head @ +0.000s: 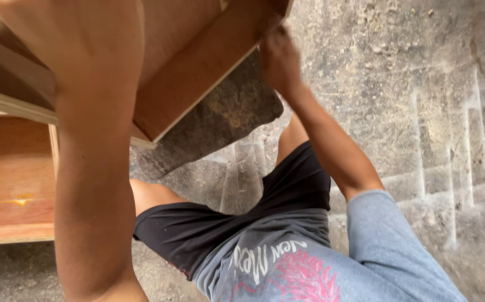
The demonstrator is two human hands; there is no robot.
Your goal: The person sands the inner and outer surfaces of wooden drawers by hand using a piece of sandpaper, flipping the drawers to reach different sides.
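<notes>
Both hands on the plywood box, raised over my lap above the concrete floor. Right hand pinches its lower corner edge; left hand is hidden behind my forearm, so I can't tell its hold. Risk: the thin corner pinch slips, the box tips and hits the wooden cabinet or my knees.

Probably a carpentry workshop: unfinished plywood cabinet panels with raw pale edges stand over a rough, dusty concrete floor scored with lines.
</notes>
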